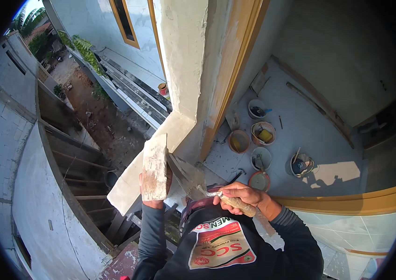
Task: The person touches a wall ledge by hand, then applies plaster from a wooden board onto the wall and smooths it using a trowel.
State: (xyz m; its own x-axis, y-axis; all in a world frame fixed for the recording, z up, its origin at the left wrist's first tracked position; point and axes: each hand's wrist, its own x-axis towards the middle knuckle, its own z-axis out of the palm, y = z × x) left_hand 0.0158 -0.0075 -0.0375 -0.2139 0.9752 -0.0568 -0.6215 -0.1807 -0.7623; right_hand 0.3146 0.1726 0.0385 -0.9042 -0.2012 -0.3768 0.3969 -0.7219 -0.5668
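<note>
My left hand [154, 204] is closed round the back of a plaster-smeared wooden float [155, 168], which hides most of its fingers. Wrapped around a worn wooden handle, my right hand [242, 195] holds a trowel [189, 178]. The trowel's broad, dirty metal blade points left, its end against or close beside the float's right edge. Just beyond the float is a pale, freshly coated sill [132, 179], which meets an upright plastered pillar [181, 60].
A brown door frame [230, 74] rises right of the pillar. Several buckets, among them a dark one with a stick [299, 165], stand on the tiled floor inside. Boards lie along the far wall. To the left is a drop to a dirt alley [100, 121] beside a block wall [6, 121].
</note>
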